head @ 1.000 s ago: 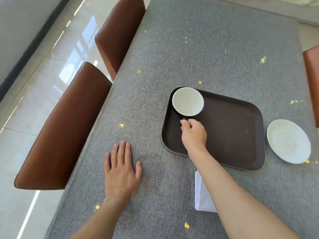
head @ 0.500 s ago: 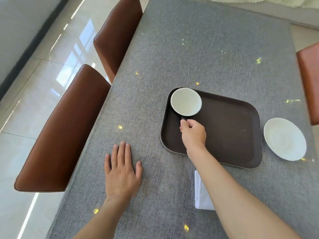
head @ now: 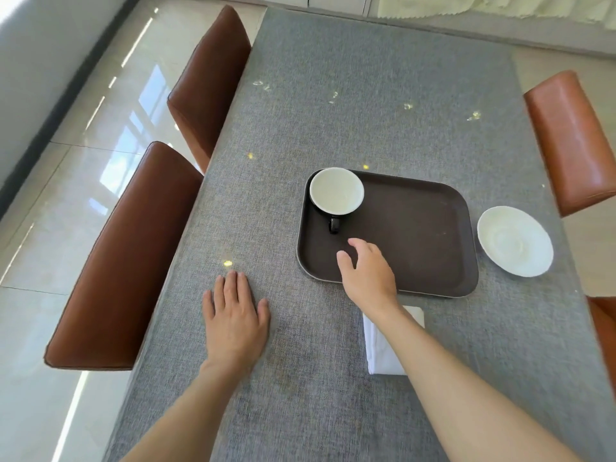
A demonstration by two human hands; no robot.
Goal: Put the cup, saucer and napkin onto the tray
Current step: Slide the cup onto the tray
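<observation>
A dark cup (head: 336, 192) with a white inside stands in the far left corner of the brown tray (head: 416, 235), its handle pointing toward me. My right hand (head: 366, 275) hovers over the tray's near left edge, a short way from the handle, fingers apart and holding nothing. My left hand (head: 235, 316) lies flat on the grey table left of the tray. The white saucer (head: 515, 241) sits on the table just right of the tray. A folded white napkin (head: 383, 348) lies in front of the tray, partly hidden under my right forearm.
The grey cloth-covered table (head: 366, 95) runs away from me. Two brown chairs (head: 133, 255) stand along its left side and orange-brown chairs (head: 573, 138) along its right side. Glossy tiled floor lies to the left.
My right hand has let go of the cup's handle and drawn back toward me, its fingers opening. The cup stays in the tray's corner. My left hand has not moved.
</observation>
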